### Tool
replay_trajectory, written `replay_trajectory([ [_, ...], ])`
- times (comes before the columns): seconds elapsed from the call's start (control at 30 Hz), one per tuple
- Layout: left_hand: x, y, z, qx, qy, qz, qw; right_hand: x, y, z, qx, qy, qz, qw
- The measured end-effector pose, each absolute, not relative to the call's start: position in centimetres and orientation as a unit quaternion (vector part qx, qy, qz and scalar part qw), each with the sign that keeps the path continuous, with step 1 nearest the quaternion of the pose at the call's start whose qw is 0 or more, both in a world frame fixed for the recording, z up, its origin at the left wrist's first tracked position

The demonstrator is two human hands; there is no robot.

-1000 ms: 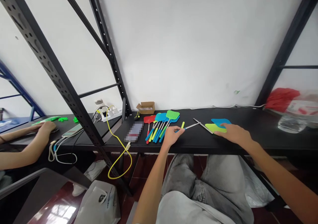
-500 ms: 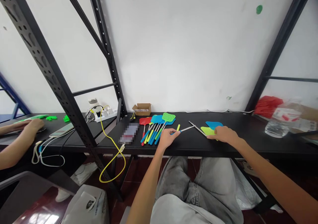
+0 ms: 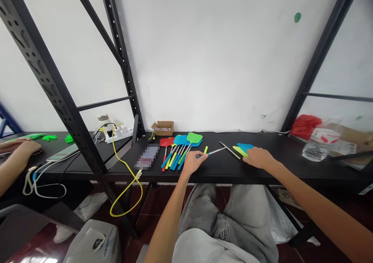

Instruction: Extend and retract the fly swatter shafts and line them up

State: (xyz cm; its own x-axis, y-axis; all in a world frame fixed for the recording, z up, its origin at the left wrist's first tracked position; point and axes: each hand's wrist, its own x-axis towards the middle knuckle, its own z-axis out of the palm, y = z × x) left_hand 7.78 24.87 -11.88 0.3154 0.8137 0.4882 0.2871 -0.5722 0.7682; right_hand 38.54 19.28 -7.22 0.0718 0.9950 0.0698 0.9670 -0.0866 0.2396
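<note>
My left hand is closed around the blue grip of a fly swatter handle, whose thin metal rod points right. A short yellow piece shows just behind my fingers. My right hand pinches a yellow-green fly swatter head, now tilted. Behind it is a blue swatter head; whether my fingers touch that one is hidden. Between my hands, a bare metal rod lies slantwise on the black table. Left of my left hand, several whole fly swatters lie fanned in a group.
A phone with a blurred screen and a small cardboard box are at the left. A yellow cable hangs over the front edge. At the right stand a plastic bottle and a red bag. Another person's hand is far left.
The yellow-green head has tipped up in my right hand and looks narrower. My left hand keeps hold of the handle. The whole view has shifted slightly.
</note>
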Motion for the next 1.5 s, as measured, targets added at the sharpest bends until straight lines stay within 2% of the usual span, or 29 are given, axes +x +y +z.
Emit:
replay_trajectory([
  [0.37,7.8,24.9,-11.9,0.757,0.366,0.456,0.292,39.2,18.0,-6.3,0.761,0.628,0.161,-0.016],
  [0.53,7.8,24.7,-11.6,0.760,0.367,0.449,0.294,39.8,17.9,-6.0,0.785,0.600,0.137,-0.072],
  [0.63,7.8,24.7,-11.6,0.761,0.372,0.448,0.287,40.3,18.1,-6.4,0.799,0.575,0.114,-0.134],
  [0.73,7.8,24.7,-11.6,0.762,0.380,0.444,0.279,41.0,18.6,-7.1,0.799,0.540,0.087,-0.249],
  [0.8,7.8,24.8,-11.7,0.761,0.377,0.447,0.280,41.5,19.2,-7.7,0.779,0.503,0.029,-0.373],
  [0.93,7.8,25.0,-11.9,0.761,0.362,0.454,0.289,41.0,20.7,-8.7,0.636,0.319,-0.214,-0.669],
  [1.0,7.8,25.2,-12.0,0.760,0.362,0.454,0.292,39.8,21.2,-9.0,0.537,0.241,-0.316,-0.744],
  [1.1,7.8,25.3,-12.1,0.758,0.365,0.455,0.292,37.0,21.9,-9.2,0.444,0.205,-0.398,-0.776],
  [1.23,7.8,25.3,-12.0,0.753,0.367,0.458,0.297,33.3,22.7,-10.1,0.410,0.193,-0.443,-0.774],
  [1.5,7.7,25.5,-11.9,0.751,0.357,0.459,0.312,31.2,22.8,-12.2,0.403,0.275,-0.398,-0.777],
])
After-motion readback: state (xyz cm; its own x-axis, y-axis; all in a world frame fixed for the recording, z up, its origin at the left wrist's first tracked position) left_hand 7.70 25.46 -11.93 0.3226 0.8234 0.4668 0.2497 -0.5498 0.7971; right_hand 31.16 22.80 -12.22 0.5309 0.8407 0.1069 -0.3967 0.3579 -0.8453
